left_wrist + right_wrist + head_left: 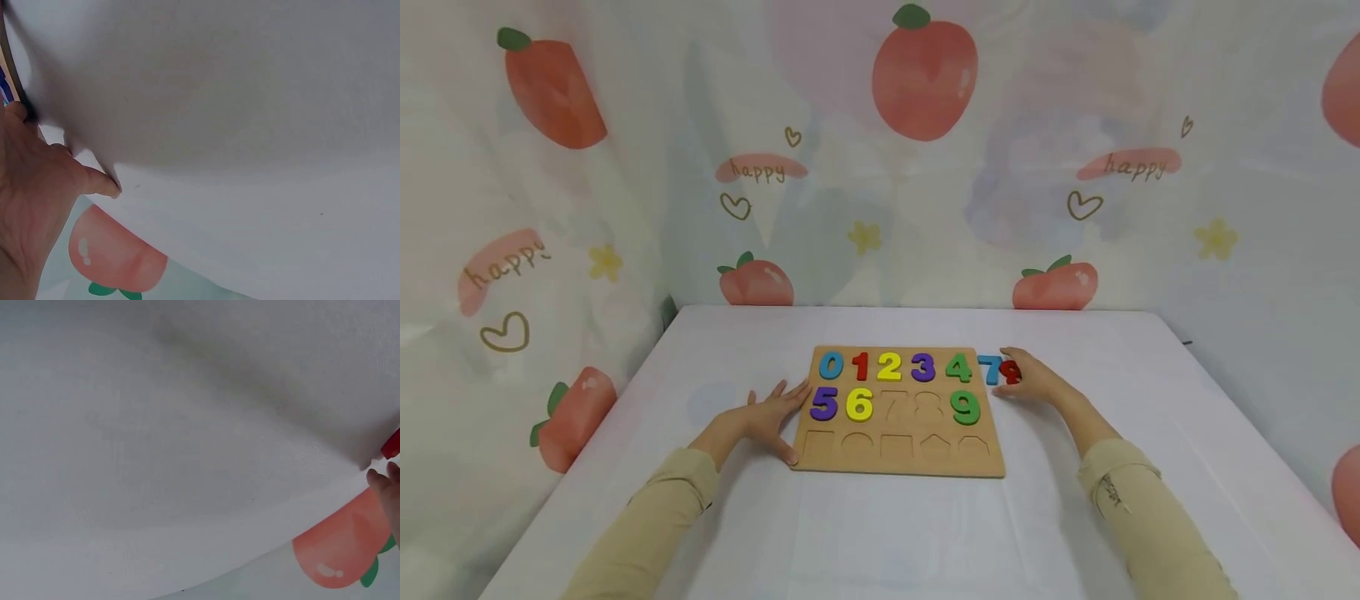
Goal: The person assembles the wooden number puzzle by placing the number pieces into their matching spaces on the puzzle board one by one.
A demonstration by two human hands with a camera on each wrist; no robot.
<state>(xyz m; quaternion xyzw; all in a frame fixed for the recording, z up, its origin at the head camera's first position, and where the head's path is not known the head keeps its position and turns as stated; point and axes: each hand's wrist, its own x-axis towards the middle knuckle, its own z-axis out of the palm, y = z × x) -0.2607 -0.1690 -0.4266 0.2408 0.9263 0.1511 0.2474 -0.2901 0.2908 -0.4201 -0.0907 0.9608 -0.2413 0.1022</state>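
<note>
A wooden number puzzle board [865, 462] lies on the white table. My left hand [769, 419] rests at its left edge with fingers spread, thumb near the front corner. Just off the board's right edge is a blue number 7 [990, 369]. My right hand [1033, 379] curls its thumb and fingers around a red number 8 [1011, 372], partly hidden by the hand and right beside the 7. In the right wrist view, fingertips show just below the red number 8 [392, 445]. Only a sliver of the board shows in the left wrist view.
Coloured numbers sit in the board: 0 to 4 along the back row, then purple 5 [823, 403], yellow 6 [859, 405] and green 9 [965, 407]. Bare recesses show for 7, 8 and several shapes in front. A fruit-printed cloth [895, 208] surrounds the table.
</note>
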